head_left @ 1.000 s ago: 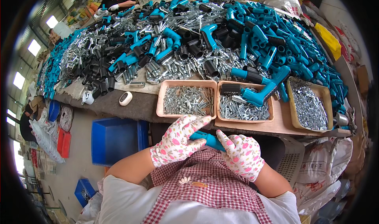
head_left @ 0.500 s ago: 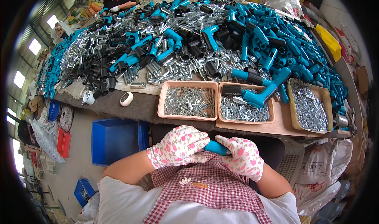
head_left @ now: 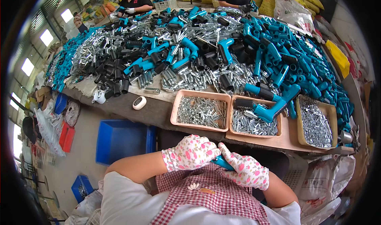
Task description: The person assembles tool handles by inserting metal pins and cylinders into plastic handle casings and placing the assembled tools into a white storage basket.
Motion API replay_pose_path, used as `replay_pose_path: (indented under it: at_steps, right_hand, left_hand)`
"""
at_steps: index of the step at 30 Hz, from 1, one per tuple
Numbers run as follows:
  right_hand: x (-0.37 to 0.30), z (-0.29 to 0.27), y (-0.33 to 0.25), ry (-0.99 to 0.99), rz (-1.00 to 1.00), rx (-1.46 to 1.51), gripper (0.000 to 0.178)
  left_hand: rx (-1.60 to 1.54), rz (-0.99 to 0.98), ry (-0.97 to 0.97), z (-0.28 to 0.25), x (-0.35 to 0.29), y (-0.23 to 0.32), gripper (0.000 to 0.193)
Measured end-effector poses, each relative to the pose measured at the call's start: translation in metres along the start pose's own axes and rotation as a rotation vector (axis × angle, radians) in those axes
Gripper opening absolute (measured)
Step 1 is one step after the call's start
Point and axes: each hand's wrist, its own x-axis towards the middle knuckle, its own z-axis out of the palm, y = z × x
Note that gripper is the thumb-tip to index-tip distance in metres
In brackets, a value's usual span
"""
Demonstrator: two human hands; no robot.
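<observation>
The left hand (head_left: 192,152) and right hand (head_left: 246,167) are sitting closer together than a moment ago, both grasping a teal part (head_left: 223,162) above the apron (head_left: 228,203) and covering more of it; handling seems to be continuing. On the tabletop (head_left: 290,131), the left pink tray (head_left: 200,127) and middle pink tray (head_left: 254,135) are holding small metal pieces, a teal-and-black housing (head_left: 278,106) is lying across the latter, and a yellowish tray (head_left: 333,125) is holding more metal bits.

One wide fisheye, left of a pair, on my head, facing down and forward. My left hand (head_left: 191,152) and right hand (head_left: 247,168) show close, lower center; worktable (head_left: 160,116) beyond, windows (head_left: 27,67) far, upper left.
</observation>
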Motion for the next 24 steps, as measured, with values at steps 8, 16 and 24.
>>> replay_pose_path:
  at_steps: [8,16,24]
  right_hand:
    - [-0.012,0.010,0.018,0.257,0.037,0.265,0.080]
    - [-0.013,-0.001,0.009,0.137,0.208,1.280,0.081]
    - [0.000,-0.002,0.004,0.109,0.182,1.560,0.080]
  left_hand:
    - [0.106,-0.570,0.049,-0.031,0.021,-0.056,0.070]
    - [0.115,-0.542,-0.467,-0.011,0.025,-0.117,0.039]
    - [0.111,-0.512,-0.106,-0.001,0.003,-0.125,0.028]
